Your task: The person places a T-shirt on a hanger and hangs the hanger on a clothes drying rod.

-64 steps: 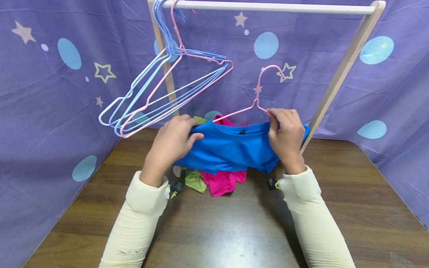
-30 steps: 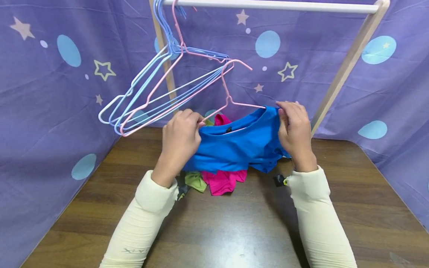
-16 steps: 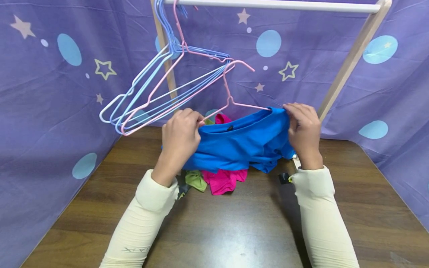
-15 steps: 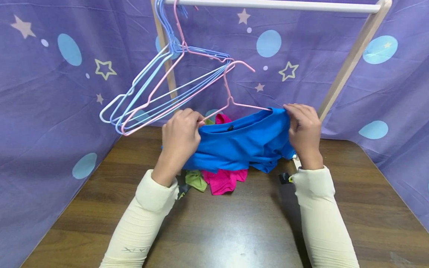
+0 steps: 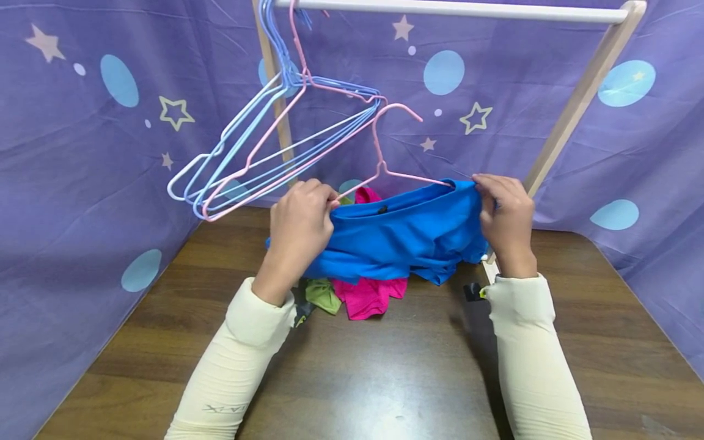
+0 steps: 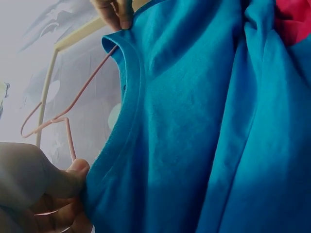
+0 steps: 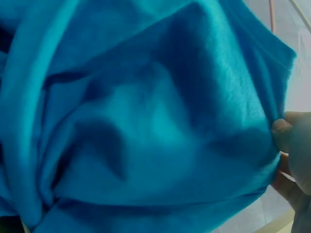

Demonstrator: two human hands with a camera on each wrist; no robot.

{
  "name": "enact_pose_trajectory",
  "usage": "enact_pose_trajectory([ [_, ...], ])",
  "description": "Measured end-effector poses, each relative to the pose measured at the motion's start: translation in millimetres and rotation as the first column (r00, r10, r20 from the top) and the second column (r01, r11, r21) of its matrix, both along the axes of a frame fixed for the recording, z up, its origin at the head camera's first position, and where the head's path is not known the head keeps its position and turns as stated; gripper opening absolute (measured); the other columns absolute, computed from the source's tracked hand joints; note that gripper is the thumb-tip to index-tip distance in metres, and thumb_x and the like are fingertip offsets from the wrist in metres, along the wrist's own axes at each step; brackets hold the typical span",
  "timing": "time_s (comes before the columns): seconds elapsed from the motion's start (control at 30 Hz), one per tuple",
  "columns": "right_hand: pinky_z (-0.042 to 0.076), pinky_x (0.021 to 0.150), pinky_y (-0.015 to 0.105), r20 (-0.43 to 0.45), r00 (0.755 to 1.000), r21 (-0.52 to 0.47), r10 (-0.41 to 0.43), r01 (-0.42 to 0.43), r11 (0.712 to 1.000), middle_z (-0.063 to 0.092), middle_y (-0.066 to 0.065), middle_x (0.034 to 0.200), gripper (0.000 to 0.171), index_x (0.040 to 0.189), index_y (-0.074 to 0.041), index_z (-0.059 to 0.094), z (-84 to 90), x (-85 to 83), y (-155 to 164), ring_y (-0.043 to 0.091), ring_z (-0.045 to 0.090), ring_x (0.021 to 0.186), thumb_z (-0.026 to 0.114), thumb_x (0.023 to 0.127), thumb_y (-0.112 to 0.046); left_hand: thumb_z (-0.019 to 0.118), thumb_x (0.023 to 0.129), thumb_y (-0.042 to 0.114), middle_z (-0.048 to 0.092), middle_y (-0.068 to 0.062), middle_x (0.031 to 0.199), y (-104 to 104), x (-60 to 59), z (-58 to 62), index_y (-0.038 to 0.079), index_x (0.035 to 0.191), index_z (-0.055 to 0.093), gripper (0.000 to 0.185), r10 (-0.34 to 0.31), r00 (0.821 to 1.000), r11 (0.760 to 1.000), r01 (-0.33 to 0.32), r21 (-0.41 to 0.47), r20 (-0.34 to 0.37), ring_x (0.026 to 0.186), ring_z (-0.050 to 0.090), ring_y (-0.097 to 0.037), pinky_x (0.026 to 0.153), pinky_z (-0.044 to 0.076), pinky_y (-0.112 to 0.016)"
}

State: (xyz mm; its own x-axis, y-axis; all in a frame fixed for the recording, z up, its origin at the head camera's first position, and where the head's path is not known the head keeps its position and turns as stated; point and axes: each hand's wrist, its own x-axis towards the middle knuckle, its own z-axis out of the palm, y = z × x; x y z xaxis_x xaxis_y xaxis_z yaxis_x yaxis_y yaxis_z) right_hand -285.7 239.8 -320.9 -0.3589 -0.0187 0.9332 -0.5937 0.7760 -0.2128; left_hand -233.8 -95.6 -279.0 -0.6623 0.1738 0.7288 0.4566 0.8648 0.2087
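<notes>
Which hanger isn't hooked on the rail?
The pink hanger running into the blue shirt, held between the left hand and right hand. Its hook is free in the air; the other hangers hang bunched from the rail.

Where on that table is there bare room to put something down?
The near half of the wooden table, between the two sleeves, is bare, and so are the strips along the purple curtain on both sides. It is crowded at the far middle: the blue shirt held by both hands hangs over the pink cloth and green cloth.
</notes>
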Motion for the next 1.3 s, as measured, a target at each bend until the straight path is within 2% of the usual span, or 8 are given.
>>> enact_pose_trajectory([
  [0.2,0.052,0.097,0.049,0.029,0.999,0.01,0.013,-0.013,1.0,0.075,0.018,0.112,0.02,0.11,0.003,0.076,10.7,9.3,-10.7,0.039,0.069,0.106,0.062,0.097,0.002,0.072,0.094,0.012,0.069,-0.005,0.086,2.3,-0.9,-2.3,0.006,0.091,0.077,0.008,0.007,1.0,1.0,-0.007,-0.026,0.011,0.08,0.064,-0.029,0.057,0.054,-0.048],
  [0.37,0.051,0.096,0.049,-0.013,0.999,0.001,0.038,-0.038,0.999,0.075,0.018,0.112,0.02,0.111,0.004,0.076,19.2,16.0,-26.4,0.038,0.068,0.106,0.061,0.098,-0.002,0.072,0.095,0.012,0.069,-0.006,0.086,3.9,-0.6,-3.5,0.006,0.09,0.077,0.009,0.012,1.0,0.999,-0.012,-0.035,0.005,0.079,0.064,-0.029,0.057,0.054,-0.049],
  [0.57,0.051,0.094,0.048,-0.056,0.993,0.019,0.104,-0.103,0.994,0.074,0.019,0.109,0.019,0.109,0.004,0.075,21.2,20.7,-51.2,0.038,0.066,0.103,0.064,0.099,-0.007,0.07,0.096,0.012,0.068,-0.007,0.085,7.8,0.8,-4.3,0.005,0.089,0.076,0.012,0.022,1.0,0.999,-0.022,-0.048,0.003,0.079,0.063,-0.028,0.055,0.054,-0.048],
  [1.0,0.052,0.092,0.047,-0.029,0.976,0.127,0.218,-0.213,0.969,0.074,0.018,0.108,0.02,0.111,0.004,0.074,5.2,23.9,-93.1,0.035,0.066,0.104,0.066,0.098,-0.009,0.07,0.096,0.012,0.069,-0.007,0.088,14.3,0.6,-8.2,0.005,0.091,0.076,0.011,0.044,0.999,0.998,-0.044,-0.053,-0.011,0.079,0.062,-0.027,0.055,0.054,-0.046],
  [1.3,0.052,0.096,0.045,0.073,0.971,0.184,0.226,-0.236,0.954,0.072,0.018,0.115,0.03,0.121,0.003,0.071,-9.3,20.9,-106.8,0.033,0.063,0.11,0.071,0.097,-0.016,0.068,0.097,0.012,0.07,-0.006,0.088,19.1,2.0,-9.9,0.006,0.09,0.076,0.012,0.051,0.999,0.997,-0.052,-0.053,-0.019,0.08,0.062,-0.025,0.051,0.052,-0.044],
])
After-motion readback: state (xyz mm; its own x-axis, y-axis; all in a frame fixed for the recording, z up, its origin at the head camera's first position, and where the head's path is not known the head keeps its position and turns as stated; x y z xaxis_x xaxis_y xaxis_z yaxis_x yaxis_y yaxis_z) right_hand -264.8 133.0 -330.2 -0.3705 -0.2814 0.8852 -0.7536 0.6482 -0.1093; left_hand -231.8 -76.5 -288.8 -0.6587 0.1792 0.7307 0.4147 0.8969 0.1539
